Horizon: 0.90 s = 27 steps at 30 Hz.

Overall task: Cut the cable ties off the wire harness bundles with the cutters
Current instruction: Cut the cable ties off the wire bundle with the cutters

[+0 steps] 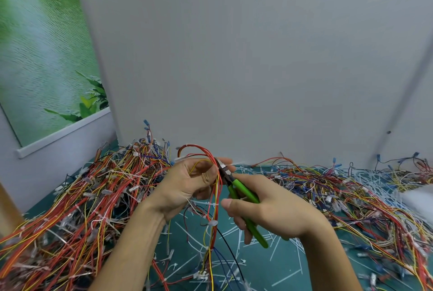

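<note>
Head view shows my left hand point(187, 185) with its fingers curled round a wire harness bundle point(213, 211) of red and yellow wires, held up above the desk point(276, 274). The wires loop over the top of that hand and hang down to the green surface between my forearms. My right hand point(276, 211) is wrapped round the green handles of the cutters point(243, 191), nose pointing up and left at the bundle just beside my left fingertips. The dark jaws sit against the wires there, but my thumb and the red strands cover them, so I cannot tell whether they are biting on anything. A white cable tie point(212, 204) is around the bundle lower down, below my left hand. A deep pile of harnesses point(82, 197) fills the desk on the left and a flatter spread of wires point(351, 192) lies on the right, both cut off by the picture's edges. White tie offcuts point(288, 243) litter the desk under my right hand. A pale blurred shape point(417, 197) at the far right is too soft to identify.
</note>
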Each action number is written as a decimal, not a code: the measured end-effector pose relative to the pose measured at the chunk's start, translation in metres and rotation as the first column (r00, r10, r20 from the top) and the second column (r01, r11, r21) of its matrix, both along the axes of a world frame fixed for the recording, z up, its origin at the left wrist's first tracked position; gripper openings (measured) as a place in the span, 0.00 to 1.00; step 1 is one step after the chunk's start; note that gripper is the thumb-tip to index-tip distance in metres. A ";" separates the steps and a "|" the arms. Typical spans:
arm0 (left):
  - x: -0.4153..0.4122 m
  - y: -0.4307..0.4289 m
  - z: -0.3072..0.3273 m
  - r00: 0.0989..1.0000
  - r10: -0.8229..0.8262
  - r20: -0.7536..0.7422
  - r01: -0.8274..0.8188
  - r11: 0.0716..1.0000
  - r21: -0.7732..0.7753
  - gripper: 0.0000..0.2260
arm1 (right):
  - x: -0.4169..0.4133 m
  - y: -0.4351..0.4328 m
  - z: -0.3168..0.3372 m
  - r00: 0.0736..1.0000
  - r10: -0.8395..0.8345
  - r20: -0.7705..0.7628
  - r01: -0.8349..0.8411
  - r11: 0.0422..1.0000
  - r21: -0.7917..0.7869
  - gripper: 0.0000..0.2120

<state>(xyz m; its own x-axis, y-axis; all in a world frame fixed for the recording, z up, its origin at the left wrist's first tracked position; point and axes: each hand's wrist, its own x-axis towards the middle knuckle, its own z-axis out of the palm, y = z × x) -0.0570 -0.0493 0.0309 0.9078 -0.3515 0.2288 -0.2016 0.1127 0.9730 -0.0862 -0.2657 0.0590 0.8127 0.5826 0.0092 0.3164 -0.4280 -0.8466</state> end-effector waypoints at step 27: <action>0.005 0.005 -0.005 0.999 -0.017 0.034 0.017 1.000 0.005 0.14 | -0.001 0.005 0.001 0.995 -0.033 0.099 0.037 0.999 -0.037 0.14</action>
